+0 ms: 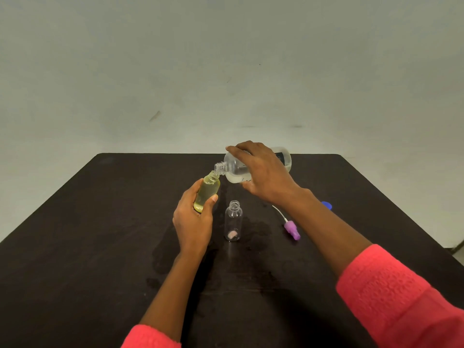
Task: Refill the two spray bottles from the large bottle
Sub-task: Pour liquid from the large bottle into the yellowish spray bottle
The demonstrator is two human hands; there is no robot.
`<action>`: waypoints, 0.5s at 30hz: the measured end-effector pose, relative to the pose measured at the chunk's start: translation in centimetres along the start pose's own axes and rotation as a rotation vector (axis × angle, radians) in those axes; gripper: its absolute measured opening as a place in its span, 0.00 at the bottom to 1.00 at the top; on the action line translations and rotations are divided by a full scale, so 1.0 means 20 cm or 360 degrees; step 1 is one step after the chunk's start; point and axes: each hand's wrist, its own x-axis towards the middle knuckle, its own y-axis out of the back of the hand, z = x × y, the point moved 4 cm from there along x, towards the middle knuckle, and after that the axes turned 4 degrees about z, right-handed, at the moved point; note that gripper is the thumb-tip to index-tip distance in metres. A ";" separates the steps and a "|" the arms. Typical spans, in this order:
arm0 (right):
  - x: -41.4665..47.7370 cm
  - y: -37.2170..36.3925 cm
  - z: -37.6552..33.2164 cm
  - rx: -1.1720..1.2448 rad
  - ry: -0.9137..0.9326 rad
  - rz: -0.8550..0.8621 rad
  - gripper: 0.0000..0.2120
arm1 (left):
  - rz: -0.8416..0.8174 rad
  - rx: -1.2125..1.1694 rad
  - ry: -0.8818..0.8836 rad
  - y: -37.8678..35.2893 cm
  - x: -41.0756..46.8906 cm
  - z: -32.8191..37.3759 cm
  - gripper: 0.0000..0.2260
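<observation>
Dark surface (88,234) shows wet patches (256,228); left hand (192,222) clamps its grip on the yellowish spray bottle (207,192), right hand (263,169) on the tilted large bottle (236,169); mouths barely meet, so overtipping risks spilling.

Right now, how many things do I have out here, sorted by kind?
Small bottles: 2, the yellow bottle and the clear bottle
Large bottles: 1, the large bottle
Spray tops: 1, the purple spray top
Caps: 1, the blue cap
Total: 5

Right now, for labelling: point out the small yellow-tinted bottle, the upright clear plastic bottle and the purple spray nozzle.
yellow-tinted bottle (208,190): head view, body.
clear plastic bottle (233,220): head view, body.
purple spray nozzle (292,228): head view, purple cap.
</observation>
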 end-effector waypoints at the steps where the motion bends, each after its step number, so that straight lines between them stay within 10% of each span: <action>1: 0.00 0.00 0.00 0.0001 0.0002 0.0001 0.35 | 0.0001 -0.0001 0.0002 0.00 0.00 0.00 0.19; 15: -0.03 -0.05 0.03 0.0347 -0.0256 0.0033 0.37 | -0.0045 -0.0028 -0.0041 -0.01 0.00 0.00 0.19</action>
